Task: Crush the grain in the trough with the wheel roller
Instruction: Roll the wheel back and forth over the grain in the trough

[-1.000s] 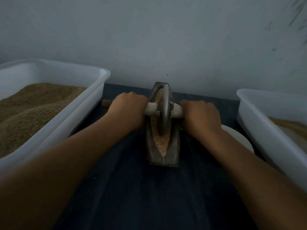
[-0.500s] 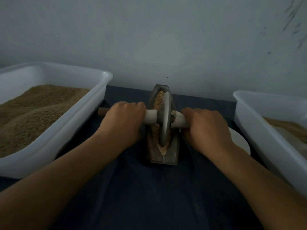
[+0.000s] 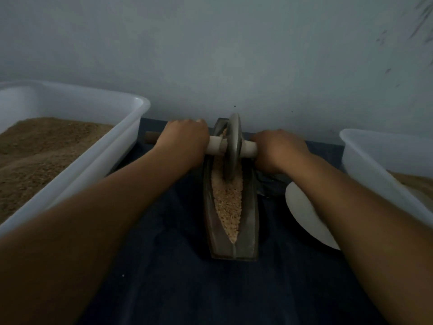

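Two hands are on the job: my left hand (image 3: 185,141) curls its fingers (image 3: 199,121) over the pale axle on the left side of the wheel roller (image 3: 234,146), and my right hand (image 3: 278,148) wraps round the axle on the right side; both hold it firmly, knuckles up, with nothing else in either hand. The metal wheel stands upright on its edge at the far end of the trough (image 3: 232,249), close to the wall (image 3: 234,55); its lower rim sits down in the grain (image 3: 228,202); the brown tip of the axle pokes out past my left hand, towards the big tub. The trough is a narrow, boat-shaped metal piece lying lengthwise away from me in the middle of the desk (image 3: 187,289), on a dark blue cloth; the pale grain fills its groove from the wheel down to the pointed near end. On my left a white plastic tub (image 3: 117,146) holds a heap of brown grain meal; on my right a second white tub (image 3: 375,156) holds a smaller amount of similar stuff, only partly in view. A white plate (image 3: 302,212) lies on the cloth between the trough and the right tub, half hidden under my right forearm.
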Action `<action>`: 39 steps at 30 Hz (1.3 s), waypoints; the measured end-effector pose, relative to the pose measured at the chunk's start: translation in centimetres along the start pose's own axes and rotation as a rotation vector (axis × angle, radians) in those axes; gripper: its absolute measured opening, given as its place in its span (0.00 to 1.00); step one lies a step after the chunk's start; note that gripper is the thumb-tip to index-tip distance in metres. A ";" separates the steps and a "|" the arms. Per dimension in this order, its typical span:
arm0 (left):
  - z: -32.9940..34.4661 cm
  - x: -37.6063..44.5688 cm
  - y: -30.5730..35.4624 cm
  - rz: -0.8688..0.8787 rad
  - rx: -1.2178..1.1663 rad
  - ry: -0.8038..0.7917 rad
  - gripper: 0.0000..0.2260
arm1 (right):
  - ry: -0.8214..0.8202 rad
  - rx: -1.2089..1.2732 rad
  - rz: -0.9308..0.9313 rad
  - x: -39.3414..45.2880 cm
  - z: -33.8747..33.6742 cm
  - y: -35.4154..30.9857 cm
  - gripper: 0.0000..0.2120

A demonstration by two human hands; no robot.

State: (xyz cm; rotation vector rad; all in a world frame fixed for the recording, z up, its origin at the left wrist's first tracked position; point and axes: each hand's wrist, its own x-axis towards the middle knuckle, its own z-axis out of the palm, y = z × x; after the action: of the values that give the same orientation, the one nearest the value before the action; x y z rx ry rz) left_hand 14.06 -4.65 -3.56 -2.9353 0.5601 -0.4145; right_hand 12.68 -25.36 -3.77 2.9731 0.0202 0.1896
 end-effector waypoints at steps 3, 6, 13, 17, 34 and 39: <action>-0.1 1.1 0.2 -0.011 0.037 -0.027 0.19 | -0.095 0.031 0.010 1.5 -0.5 0.2 0.15; -0.3 1.3 0.2 -0.012 0.056 -0.056 0.19 | -0.086 0.022 0.013 1.6 -0.6 0.1 0.15; -0.8 -1.6 0.5 0.033 0.078 -0.037 0.16 | 0.147 0.041 0.009 -2.7 0.3 -0.4 0.09; -1.6 -4.3 1.1 0.050 0.107 -0.014 0.14 | 0.257 0.091 -0.032 -6.8 0.5 -0.6 0.08; -1.0 -8.0 1.1 0.064 0.082 0.139 0.13 | 0.439 -0.008 -0.132 -11.0 0.4 -1.0 0.09; -0.5 -4.7 0.7 0.037 0.085 0.027 0.13 | 0.335 -0.017 -0.084 -6.7 0.4 -0.9 0.09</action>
State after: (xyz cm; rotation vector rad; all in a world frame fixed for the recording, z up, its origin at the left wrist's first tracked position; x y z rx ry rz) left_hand 9.51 -3.55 -4.34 -2.8380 0.5838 -0.4622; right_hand 6.08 -24.67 -5.13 2.8792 0.1822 0.6690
